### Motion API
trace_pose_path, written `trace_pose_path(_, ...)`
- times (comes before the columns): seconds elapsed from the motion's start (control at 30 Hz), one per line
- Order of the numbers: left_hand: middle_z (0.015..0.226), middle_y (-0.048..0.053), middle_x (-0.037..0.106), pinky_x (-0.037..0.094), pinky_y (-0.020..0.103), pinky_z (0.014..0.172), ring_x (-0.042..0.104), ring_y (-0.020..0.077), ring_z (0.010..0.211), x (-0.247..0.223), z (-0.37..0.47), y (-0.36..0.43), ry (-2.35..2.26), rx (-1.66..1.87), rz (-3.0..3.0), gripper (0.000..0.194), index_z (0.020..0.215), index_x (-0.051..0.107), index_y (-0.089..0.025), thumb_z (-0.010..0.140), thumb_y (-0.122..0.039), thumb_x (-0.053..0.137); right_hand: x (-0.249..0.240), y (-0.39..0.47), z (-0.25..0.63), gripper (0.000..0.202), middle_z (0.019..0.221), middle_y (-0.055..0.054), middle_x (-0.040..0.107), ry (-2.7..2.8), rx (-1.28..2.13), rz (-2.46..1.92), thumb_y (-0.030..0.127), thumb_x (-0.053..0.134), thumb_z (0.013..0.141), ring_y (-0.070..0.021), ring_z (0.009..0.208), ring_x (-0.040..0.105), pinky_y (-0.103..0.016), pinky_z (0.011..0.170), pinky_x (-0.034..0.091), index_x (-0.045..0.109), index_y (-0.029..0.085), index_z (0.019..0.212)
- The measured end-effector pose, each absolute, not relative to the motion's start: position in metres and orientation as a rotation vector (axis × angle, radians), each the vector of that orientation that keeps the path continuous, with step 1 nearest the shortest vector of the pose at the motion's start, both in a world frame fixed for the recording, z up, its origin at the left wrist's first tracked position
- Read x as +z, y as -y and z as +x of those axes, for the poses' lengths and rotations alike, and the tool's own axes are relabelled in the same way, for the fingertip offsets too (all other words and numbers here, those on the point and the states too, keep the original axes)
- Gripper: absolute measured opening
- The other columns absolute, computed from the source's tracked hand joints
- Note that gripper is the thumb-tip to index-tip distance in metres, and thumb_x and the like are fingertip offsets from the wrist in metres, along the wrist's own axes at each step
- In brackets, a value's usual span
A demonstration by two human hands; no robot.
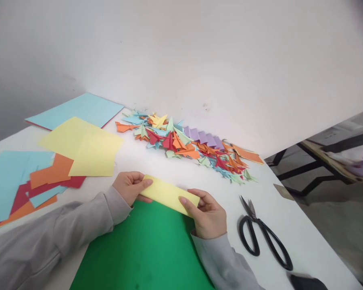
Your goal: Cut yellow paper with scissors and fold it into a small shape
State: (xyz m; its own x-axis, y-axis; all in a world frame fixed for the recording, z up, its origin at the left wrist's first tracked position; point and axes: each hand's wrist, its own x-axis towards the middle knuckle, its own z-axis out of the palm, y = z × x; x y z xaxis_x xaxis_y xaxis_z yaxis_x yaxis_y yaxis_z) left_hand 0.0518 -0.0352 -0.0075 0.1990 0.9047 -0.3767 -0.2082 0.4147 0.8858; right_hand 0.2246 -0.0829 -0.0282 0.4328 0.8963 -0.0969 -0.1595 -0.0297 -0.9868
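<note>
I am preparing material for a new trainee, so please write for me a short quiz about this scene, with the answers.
1. True or false: the scissors lie on the side of the right hand, with their blades apart.
2. What is the left hand holding together with the right hand?
A) the scissors
B) a yellow paper strip
C) an orange paper plane
3. Fill in the colour: the large sheet nearest the person is ____.

Key: 1 true; 2 B; 3 green
</note>
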Motion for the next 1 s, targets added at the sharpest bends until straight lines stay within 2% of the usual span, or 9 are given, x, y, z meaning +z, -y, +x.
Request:
trace_pose_path(0.17, 0.057, 0.0, 0.065, 0.054, 0.021, 0.046, 0.062, 0.0135, 0.053, -0.0072, 0.0518, 0.036, -1.093, 0.946, 0.818, 0.021, 0.066, 0.064, -0.012, 0.055, -0.027, 0.072, -0.0281, 0.081, 0.2255, 0.039, 0.061, 0.002, 0.068, 0.68, 1.038, -1.288, 0.024, 0.078, 0.047, -0.0112, 0.053, 0.06, -0.021, 0.051, 0.048, 0.06, 0.019, 0.081)
trace_pose_path(0.37, 0.058, -0.001, 0.065, 0.054, 0.021, 0.047, 0.06, 0.012, 0.051, -0.0101, 0.0512, 0.0345, -1.117, 0.975, 0.812, 0.029, 0.066, 0.064, -0.012, 0.049, -0.033, 0.075, -0.0281, 0.0782, 0.228, 0.029, 0.056, 0.001, 0.066, 0.643, 1.059, -1.254, 0.029, 0.077, 0.049, -0.0109, 0.048, 0.058, -0.022, 0.048, 0.048, 0.062, 0.017, 0.071)
trace_pose_path(0.67, 0.058, -0.002, 0.064, 0.055, 0.021, 0.05, 0.06, 0.0119, 0.053, -0.0052, 0.0512, 0.0362, -1.146, 0.98, 0.838, 0.02, 0.064, 0.064, -0.014, 0.052, -0.028, 0.074, -0.0258, 0.078, 0.2276, 0.025, 0.038, 0.006, 0.052, 0.673, 0.994, -1.305, 0.034, 0.075, 0.053, -0.006, 0.033, 0.042, -0.018, 0.033, 0.036, 0.059, 0.015, 0.058)
trace_pose_path(0.83, 0.057, -0.001, 0.064, 0.055, 0.02, 0.049, 0.06, 0.0115, 0.052, -0.0065, 0.0522, 0.0363, -1.151, 0.988, 0.836, 0.021, 0.064, 0.064, -0.014, 0.053, -0.028, 0.073, -0.0277, 0.0768, 0.2279, 0.026, 0.034, 0.008, 0.046, 0.65, 0.96, -1.315, 0.033, 0.076, 0.051, -0.0048, 0.032, 0.041, -0.016, 0.032, 0.033, 0.057, 0.015, 0.054)
trace_pose_path(1.0, 0.056, -0.002, 0.063, 0.055, 0.02, 0.049, 0.06, 0.0114, 0.052, -0.0068, 0.0519, 0.0358, -1.147, 0.984, 0.839, 0.021, 0.065, 0.064, -0.013, 0.052, -0.027, 0.074, -0.0276, 0.0762, 0.2278, 0.028, 0.033, 0.007, 0.047, 0.656, 0.942, -1.342, 0.035, 0.076, 0.051, -0.0047, 0.031, 0.04, -0.016, 0.032, 0.032, 0.057, 0.014, 0.052)
